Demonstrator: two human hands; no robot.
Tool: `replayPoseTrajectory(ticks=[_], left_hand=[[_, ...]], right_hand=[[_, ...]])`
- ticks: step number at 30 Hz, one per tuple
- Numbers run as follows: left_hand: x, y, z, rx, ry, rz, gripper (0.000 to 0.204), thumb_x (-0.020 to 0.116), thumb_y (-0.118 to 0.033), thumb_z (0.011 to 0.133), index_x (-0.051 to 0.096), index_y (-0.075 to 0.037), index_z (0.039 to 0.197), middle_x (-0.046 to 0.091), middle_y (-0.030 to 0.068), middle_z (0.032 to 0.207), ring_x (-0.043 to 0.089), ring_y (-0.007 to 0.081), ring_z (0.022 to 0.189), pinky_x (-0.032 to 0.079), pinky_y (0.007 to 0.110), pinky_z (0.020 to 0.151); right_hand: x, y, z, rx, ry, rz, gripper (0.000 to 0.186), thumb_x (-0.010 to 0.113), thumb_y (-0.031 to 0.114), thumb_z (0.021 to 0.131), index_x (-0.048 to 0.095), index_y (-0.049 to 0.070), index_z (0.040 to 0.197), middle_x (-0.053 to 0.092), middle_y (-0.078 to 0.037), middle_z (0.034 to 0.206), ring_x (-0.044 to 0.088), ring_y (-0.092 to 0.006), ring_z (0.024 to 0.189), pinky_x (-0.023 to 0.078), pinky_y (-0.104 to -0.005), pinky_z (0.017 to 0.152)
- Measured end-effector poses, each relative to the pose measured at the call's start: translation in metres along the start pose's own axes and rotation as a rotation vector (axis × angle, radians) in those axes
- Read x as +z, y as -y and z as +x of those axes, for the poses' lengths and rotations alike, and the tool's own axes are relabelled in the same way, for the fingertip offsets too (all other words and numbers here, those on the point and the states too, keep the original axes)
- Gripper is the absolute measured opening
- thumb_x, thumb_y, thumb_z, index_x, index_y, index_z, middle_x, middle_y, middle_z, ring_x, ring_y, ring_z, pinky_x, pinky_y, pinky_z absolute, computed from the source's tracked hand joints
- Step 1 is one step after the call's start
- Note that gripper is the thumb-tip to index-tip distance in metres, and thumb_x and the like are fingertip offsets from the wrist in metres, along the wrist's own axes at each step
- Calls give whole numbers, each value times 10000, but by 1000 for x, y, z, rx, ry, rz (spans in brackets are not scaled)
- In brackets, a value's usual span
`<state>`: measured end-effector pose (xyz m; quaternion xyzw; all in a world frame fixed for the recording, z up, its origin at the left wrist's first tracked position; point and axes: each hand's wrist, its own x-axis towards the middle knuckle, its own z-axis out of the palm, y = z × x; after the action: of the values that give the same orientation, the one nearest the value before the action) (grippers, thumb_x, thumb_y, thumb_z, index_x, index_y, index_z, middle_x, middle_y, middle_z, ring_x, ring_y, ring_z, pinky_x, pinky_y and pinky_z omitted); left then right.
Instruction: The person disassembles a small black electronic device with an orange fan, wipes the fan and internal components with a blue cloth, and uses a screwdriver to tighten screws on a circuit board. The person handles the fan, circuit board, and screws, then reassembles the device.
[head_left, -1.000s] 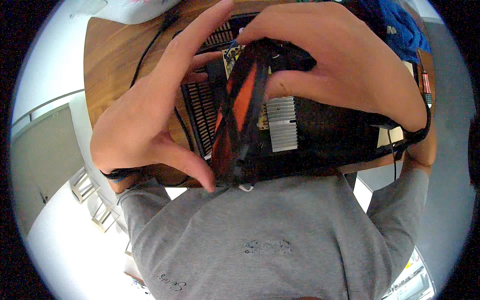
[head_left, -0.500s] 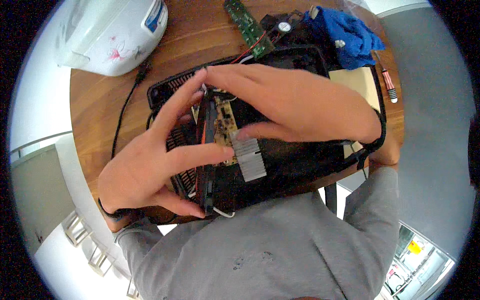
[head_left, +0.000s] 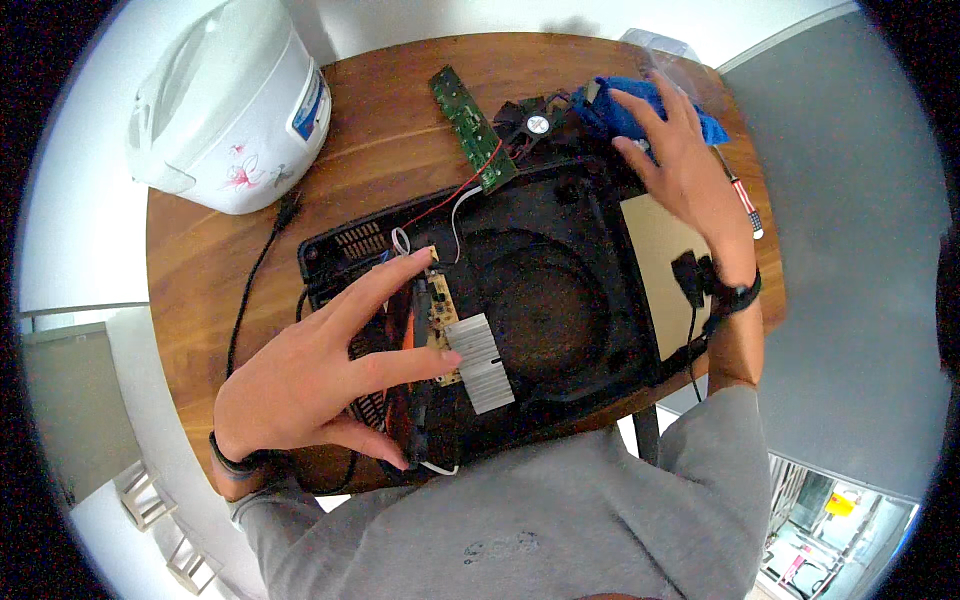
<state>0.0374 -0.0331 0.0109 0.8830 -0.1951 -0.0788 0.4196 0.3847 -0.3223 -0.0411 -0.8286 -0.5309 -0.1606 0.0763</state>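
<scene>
My left hand grips a tan circuit board set in a dark frame, its thumb and fingers spread along the frame's length. One fingertip touches the ribbed silver heat sink on that board. The board stands tilted inside a shallow black plastic housing with a round recess and vent slots. At the upper right, my right hand is empty with its fingers apart, beside and partly over a blue cloth. A dark band circles each wrist.
Beyond the housing lie a green circuit board with red and white wires and a small black fan. A white rice cooker stands at the far left by a black cord. A screwdriver and a tan sheet are right.
My right hand has left the circuit board and moved up and right to the blue cloth, opening. My left hand stays on the board. The view has shifted, showing more of the table's far side.
</scene>
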Motion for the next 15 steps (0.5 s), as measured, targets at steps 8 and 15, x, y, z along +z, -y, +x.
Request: replayPoseTrajectory(ticks=[8,15], left_hand=[[-2,-5,-1,-5,-1,34,907,936,-505,715,601,-293,1532,222,321,1751,405,566,1527,469,534,1193],[-2,-4,2,-9,33,65,910,928,-522,724,591,-291,1537,229,320,1749,387,563,1537,462,542,1204]], right_hand=[[-4,-62,2,189,206,42,483,786,194,947,622,176,1401,628,-207,1248,693,-458,1109,586,-531,925],[-47,-28,53,266,-222,-194,368,780,301,961,707,150,1289,636,-208,1189,706,-454,1071,614,-532,869]])
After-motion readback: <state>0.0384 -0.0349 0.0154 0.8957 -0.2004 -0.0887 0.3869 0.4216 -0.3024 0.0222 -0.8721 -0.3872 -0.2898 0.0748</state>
